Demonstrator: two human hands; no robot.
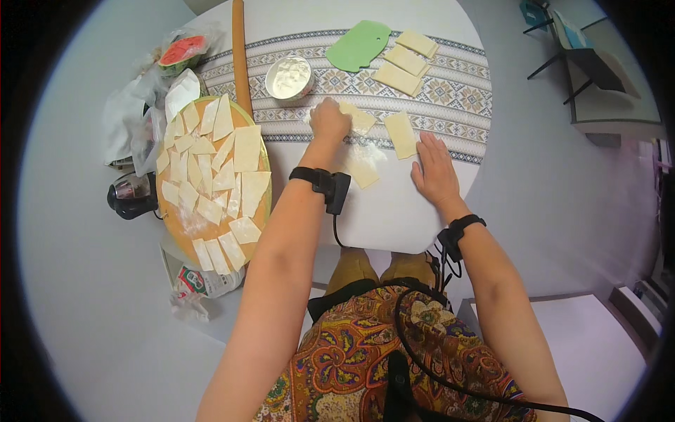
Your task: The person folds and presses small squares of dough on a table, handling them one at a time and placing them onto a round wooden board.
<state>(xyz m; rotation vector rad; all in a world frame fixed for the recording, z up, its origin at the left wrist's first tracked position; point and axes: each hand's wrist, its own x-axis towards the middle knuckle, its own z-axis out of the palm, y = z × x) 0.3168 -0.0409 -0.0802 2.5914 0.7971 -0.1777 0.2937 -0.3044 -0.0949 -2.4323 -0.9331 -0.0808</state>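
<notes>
My left hand [330,120] is curled down on the table just below a white bowl of flour [290,78]. Its fingertips are hidden, so what they hold, if anything, does not show. Loose flour lies around it, and a thin dough piece [361,120] sits right beside it. Closer to me is a floured dough piece [364,171]. My right hand [436,169] rests flat, thumb spread, with its fingertips by the edge of a rectangular dough sheet [401,135]. Three small stacks of dough sheets [403,68] lie farther back, next to a green dough scraper [358,46].
At the left, a round board [184,224] carries many cut dough pieces. Behind it stretches a wooden rolling pin [240,58]. A cut watermelon [182,54] in plastic wrap and a black appliance [132,195] stand at far left. A chair [590,60] is at upper right.
</notes>
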